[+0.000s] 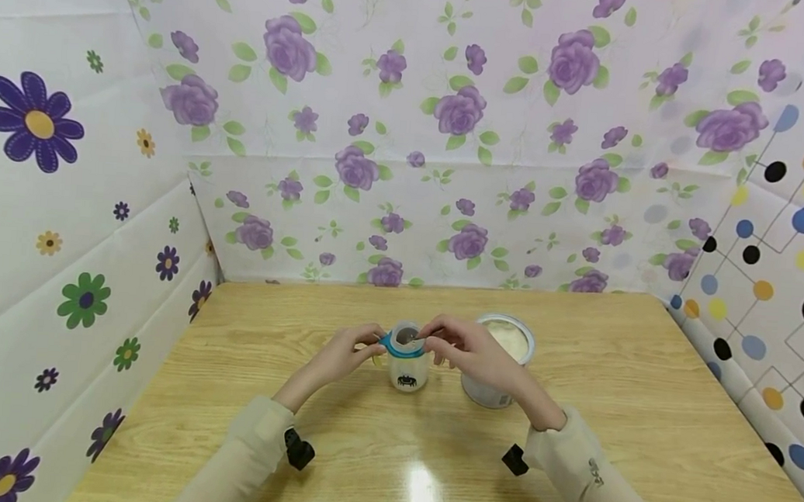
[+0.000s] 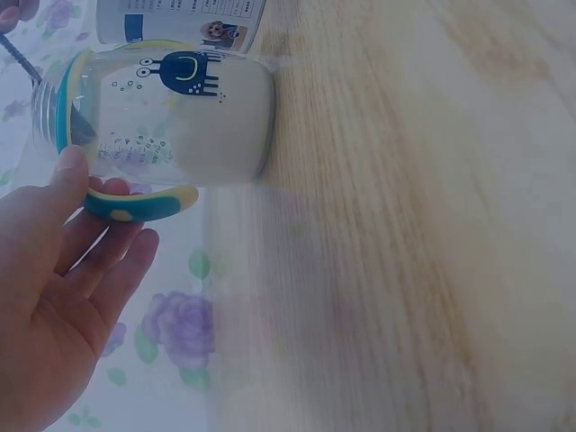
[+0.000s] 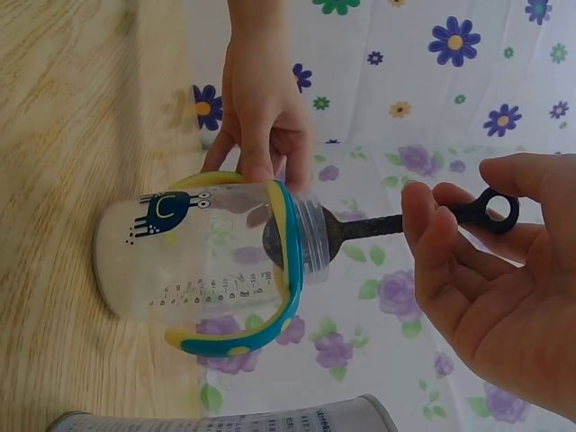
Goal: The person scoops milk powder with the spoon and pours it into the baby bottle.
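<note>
A clear baby bottle (image 1: 407, 376) with a blue-and-yellow handle ring stands upright and uncapped on the table. Whitish contents fill its lower part, and a dark cartoon figure is printed on its side. My left hand (image 2: 54, 288) grips one bottle handle (image 2: 135, 205) near the neck, thumb at the ring. Over the bottle's mouth, my right hand (image 3: 504, 270) pinches a dark spoon (image 3: 373, 227) by its handle, which ends in a ring. The spoon's bowl is down inside the bottle neck, seen through the clear wall.
Just right of the bottle stands an open can (image 1: 486, 394) with pale powder (image 1: 510, 339) inside, close under my right forearm. The wooden table (image 1: 359, 466) meets flowered cloth walls (image 1: 408, 166) at the back and sides.
</note>
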Tool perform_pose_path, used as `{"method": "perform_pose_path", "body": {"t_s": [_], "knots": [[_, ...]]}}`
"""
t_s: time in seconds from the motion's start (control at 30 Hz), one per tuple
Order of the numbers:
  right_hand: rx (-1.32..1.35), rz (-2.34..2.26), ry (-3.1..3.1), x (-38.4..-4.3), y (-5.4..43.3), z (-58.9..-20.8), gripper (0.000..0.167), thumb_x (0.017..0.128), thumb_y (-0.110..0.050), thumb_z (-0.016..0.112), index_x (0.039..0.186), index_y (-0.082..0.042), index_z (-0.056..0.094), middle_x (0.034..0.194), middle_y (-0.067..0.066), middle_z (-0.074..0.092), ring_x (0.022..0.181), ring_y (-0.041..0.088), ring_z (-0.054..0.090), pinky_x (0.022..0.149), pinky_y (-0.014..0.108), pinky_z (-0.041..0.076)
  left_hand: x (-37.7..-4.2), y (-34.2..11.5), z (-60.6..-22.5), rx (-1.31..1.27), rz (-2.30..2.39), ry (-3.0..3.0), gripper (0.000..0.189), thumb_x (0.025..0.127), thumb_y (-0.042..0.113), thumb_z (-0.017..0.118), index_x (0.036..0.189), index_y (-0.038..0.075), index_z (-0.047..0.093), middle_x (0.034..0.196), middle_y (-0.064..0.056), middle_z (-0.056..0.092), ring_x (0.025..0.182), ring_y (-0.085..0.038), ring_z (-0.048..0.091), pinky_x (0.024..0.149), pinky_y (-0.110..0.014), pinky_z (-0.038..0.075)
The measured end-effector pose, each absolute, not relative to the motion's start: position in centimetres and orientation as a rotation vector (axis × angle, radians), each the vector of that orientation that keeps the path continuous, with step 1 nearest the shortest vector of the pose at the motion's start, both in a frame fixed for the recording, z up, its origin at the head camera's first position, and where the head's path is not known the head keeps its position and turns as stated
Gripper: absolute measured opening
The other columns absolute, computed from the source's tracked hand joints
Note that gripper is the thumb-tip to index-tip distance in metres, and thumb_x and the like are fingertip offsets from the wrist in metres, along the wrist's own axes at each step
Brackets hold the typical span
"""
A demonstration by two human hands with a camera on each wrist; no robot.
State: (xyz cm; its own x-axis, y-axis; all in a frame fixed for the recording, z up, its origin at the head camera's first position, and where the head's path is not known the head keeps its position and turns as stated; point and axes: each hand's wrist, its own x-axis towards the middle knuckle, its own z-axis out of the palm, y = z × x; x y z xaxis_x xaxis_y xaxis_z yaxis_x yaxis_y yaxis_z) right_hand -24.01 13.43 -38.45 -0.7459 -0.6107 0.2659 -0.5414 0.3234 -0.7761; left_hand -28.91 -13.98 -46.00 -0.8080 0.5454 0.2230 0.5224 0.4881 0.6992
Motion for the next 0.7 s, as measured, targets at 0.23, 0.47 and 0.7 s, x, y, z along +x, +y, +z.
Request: {"method": "perform_pose_path", "body": {"t_s": [0.23, 0.47, 0.7], "knots": [[-1.032, -1.477, 2.475, -24.11, 13.8, -38.14, 0.03, 0.104, -0.028, 0.046, 0.119, -0.007, 0.059, 0.101, 0.006, 0.068, 0.076, 0.014, 0.064, 0.066, 0.034, 0.055, -29.06, -13.87, -45.83, 0.968, 1.235, 2.697, 0.012, 0.098, 0.024, 0.057, 0.106, 0.019, 0.063, 0.107, -0.006, 0.071, 0.101, -0.022, 0.068, 0.085, -0.04, 0.057], [-1.012, -1.571, 2.444, -24.46, 14.19, -38.14, 0.025, 0.105, -0.023, 0.044, 0.118, -0.009, 0.06, 0.094, 0.007, 0.067, 0.073, 0.014, 0.064, 0.057, 0.03, 0.05, -29.05, -13.9, -45.56, 0.972, 1.216, 2.702, 0.012, 0.098, 0.023, 0.057, 0.107, 0.019, 0.063, 0.107, -0.005, 0.071, 0.106, -0.025, 0.067, 0.088, -0.042, 0.056], [-1.021, -1.682, 2.408, -24.83, 14.43, -38.61, 0.026, 0.106, -0.018, 0.041, 0.118, -0.002, 0.058, 0.099, 0.022, 0.064, 0.073, 0.021, 0.062, 0.057, 0.027, 0.05, -28.95, -13.92, -45.85, 0.968, 1.203, 2.711, 0.012, 0.097, 0.024, 0.058, 0.108, 0.02, 0.063, 0.106, -0.003, 0.072, 0.107, -0.025, 0.067, 0.09, -0.044, 0.055]]}}
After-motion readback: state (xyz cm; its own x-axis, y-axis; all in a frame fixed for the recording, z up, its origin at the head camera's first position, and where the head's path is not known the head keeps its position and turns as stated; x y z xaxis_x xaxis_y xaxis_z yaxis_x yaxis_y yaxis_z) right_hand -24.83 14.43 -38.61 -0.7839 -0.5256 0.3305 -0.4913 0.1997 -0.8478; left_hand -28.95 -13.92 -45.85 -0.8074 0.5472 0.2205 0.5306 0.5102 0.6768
